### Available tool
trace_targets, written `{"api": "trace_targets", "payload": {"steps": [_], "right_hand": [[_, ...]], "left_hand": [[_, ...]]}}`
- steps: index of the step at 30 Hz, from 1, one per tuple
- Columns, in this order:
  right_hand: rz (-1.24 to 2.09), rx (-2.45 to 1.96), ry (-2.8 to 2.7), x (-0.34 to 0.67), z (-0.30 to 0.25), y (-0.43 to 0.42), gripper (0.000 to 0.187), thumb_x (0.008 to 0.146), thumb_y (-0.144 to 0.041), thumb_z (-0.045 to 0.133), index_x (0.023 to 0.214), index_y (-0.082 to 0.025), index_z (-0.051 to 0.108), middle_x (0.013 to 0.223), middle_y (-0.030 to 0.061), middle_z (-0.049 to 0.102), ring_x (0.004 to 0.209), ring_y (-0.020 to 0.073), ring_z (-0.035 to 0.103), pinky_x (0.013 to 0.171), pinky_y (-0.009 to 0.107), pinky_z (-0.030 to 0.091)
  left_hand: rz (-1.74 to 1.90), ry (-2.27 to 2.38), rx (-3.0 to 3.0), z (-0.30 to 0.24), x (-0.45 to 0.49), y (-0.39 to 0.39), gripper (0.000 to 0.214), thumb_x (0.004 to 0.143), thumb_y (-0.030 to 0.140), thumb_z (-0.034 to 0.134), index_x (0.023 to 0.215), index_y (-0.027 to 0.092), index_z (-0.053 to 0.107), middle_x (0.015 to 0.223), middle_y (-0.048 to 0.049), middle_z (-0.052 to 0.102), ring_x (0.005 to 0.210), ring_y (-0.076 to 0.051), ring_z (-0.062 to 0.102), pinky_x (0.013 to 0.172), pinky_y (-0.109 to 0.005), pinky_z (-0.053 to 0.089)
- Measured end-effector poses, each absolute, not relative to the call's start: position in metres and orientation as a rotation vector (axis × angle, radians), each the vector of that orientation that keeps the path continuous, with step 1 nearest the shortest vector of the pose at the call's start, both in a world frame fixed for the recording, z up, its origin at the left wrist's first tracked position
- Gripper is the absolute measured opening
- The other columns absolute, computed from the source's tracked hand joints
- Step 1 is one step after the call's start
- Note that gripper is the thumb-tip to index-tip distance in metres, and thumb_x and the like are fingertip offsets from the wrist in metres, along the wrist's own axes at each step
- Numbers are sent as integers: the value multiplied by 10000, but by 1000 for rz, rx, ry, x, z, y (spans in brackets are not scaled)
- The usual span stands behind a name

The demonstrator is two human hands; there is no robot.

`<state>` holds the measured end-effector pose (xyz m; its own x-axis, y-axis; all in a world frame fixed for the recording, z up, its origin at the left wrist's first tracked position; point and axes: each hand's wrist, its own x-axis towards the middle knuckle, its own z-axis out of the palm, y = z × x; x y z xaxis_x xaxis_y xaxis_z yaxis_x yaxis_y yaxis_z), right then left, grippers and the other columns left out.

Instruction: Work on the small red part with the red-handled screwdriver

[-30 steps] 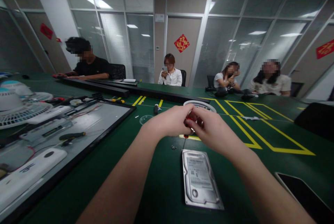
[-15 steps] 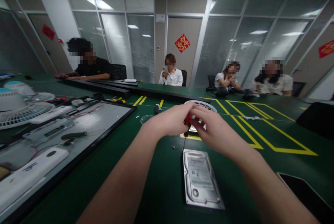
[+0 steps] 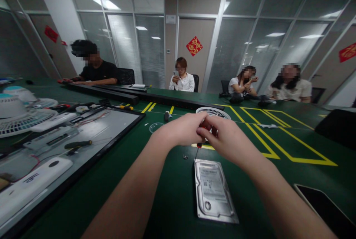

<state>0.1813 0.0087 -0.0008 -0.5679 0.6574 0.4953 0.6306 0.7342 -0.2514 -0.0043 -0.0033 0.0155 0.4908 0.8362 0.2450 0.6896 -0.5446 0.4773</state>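
Observation:
A silver hard drive [image 3: 213, 190] lies label side up on the green table in front of me. Above its far left corner a screwdriver [image 3: 199, 145] with a red and black handle stands nearly upright, its thin shaft meeting that corner. My left hand [image 3: 189, 129] is closed round the handle from the left. From the right, my right hand [image 3: 222, 131] is closed on the same handle, thumb and fingers near its top. Most of the handle is hidden by the fingers. Several small screws [image 3: 185, 157] lie left of the drive's far end.
A large panel [image 3: 111, 135] at left carries a green-handled screwdriver [image 3: 78, 144] and white parts. Behind my hands are a round white grille [image 3: 213, 112] and a clear dish [image 3: 156, 127]. A dark tablet-like device [image 3: 324, 207] lies at right. Several people sit across the table.
The right hand's fingers and thumb have shifted round the handle, covering more of its red part. The hard drive and screws stay where they were.

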Motion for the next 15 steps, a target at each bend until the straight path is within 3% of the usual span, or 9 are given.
{"api": "trace_targets", "payload": {"steps": [2,5,8,11,15], "right_hand": [[63,-928,-2366,182,1,8,70,997,-217,615,1008,-230,684,1008,56,733,856,212,657,705,305,439],[125,-786,-2388,184,3,8,241,964,-76,557,1082,-230,700,1151,81,723,1021,232,677,837,321,495],[204,-689,-2415,184,2,10,321,931,5,513,1052,-212,717,1230,91,716,1099,231,678,930,335,499],[205,-754,-2419,184,0,11,234,953,-39,549,989,-201,714,1172,86,729,1017,221,686,856,322,494],[145,-861,-2385,184,-2,13,37,957,-183,673,933,-210,670,1073,56,743,873,196,672,721,295,436]], "left_hand": [[635,1310,2442,16,-4,-4,315,823,146,660,1122,207,580,1122,-85,746,978,-253,709,776,-322,529],[643,1332,2460,16,-5,-4,425,813,106,647,1217,207,565,1173,-98,747,1017,-263,713,817,-328,537],[681,1267,2452,15,-5,-4,567,775,70,654,1312,224,553,1286,-102,726,1120,-274,703,902,-341,548],[706,1213,2443,15,-5,-3,633,748,74,684,1348,231,555,1327,-97,715,1151,-274,700,948,-347,555],[705,1222,2434,14,-4,-2,578,756,151,732,1309,217,576,1272,-97,732,1090,-273,714,888,-348,567]]}}
